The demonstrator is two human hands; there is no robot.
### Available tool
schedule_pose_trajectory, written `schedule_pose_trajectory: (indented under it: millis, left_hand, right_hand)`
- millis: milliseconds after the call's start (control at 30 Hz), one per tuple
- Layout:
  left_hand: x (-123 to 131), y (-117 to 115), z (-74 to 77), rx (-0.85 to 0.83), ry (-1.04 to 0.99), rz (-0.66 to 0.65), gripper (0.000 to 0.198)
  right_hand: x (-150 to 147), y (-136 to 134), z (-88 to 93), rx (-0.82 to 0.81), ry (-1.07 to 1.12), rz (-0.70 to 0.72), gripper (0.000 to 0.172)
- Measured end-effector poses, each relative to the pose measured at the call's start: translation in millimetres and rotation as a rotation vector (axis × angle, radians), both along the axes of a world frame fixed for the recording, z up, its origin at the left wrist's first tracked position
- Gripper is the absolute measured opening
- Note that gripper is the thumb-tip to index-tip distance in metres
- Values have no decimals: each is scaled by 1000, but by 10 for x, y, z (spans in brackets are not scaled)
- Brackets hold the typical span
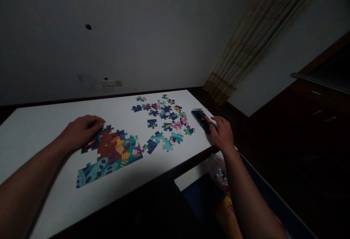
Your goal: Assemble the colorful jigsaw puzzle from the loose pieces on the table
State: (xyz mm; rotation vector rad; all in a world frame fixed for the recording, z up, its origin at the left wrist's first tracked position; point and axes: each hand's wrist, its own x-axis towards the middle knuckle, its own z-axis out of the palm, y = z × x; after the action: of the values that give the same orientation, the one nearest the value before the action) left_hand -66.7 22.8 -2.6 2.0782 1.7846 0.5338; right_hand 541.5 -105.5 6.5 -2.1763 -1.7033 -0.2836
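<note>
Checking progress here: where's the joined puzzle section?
In the head view, the joined puzzle section lies on the white table, beneath the left hand and just left of the loose pieces.

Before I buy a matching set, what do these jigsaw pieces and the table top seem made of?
The jigsaw pieces look like printed card, flat with die-cut edges; the table top, probably white laminate, smooth, faintly sheened. Dim light limits certainty.

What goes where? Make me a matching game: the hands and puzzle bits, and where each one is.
Things
1. Left hand
2. Right hand
3. Joined puzzle section
4. Loose puzzle pieces

Places
A. Spread across the far side
B. Touching the black object
C. Over the joined section's top end
D. Near the white table's front edge

Pairs: 1-C, 2-B, 3-D, 4-A
</note>
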Motion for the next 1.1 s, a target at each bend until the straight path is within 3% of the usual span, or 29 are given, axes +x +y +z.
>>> schedule_pose_trajectory:
  millis: [100, 300, 400, 533, 700, 933, 1100]
  left_hand:
    - [-1, 6, -11, 15, -1, 0, 55]
    - [-21, -2, -20, 29, -23, -8, 56]
    - [-28, -3, -23, 17, -37, -2, 56]
    - [-35, 2, -30, 5, -44, 16, 57]
    - [-39, -4, -21, -3, -24, 19, 58]
    - [-48, -16, -18, 1, -11, 21, 61]
    - [-48, -20, -3, -3, -2, 0, 61]
  right_hand:
    - [-190, 184, 156, -56, -32, 35, 59]
    - [-1032, 766, 312, -216, -53, 64, 64]
    - [-1274, 1070, 346, -247, 57, -57, 68]
    - [-1287, 1243, 322, -262, 182, -183, 73]
    - [-1193, 1261, 251, -248, 236, -199, 78]
    - [-1383, 1347, 211, -120, 64, 46, 62]
    - [-1505, 1287, 149, -169, 68, 66, 58]
